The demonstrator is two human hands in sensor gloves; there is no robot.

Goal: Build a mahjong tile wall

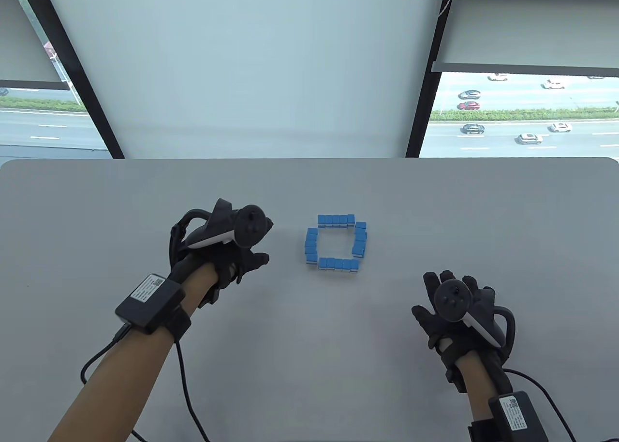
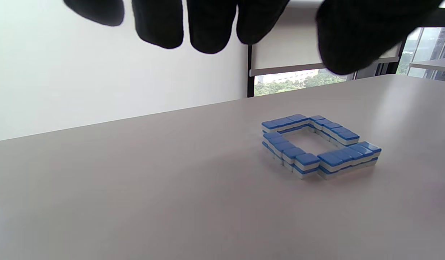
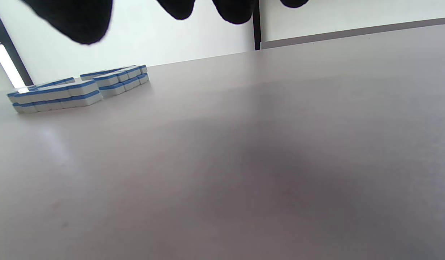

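Observation:
A square wall of blue-and-white mahjong tiles (image 1: 335, 242), two layers high, stands at the middle of the grey table (image 1: 309, 345). It also shows in the left wrist view (image 2: 318, 148) and at the left of the right wrist view (image 3: 78, 88). My left hand (image 1: 242, 263) hovers to the left of the wall, fingers loosely spread, holding nothing. My right hand (image 1: 447, 297) is to the lower right of the wall, fingers spread, holding nothing. Neither hand touches the tiles.
Cables (image 1: 186, 389) run from both wrist units across the near part of the table. The table's far edge (image 1: 309, 159) meets a white wall and windows.

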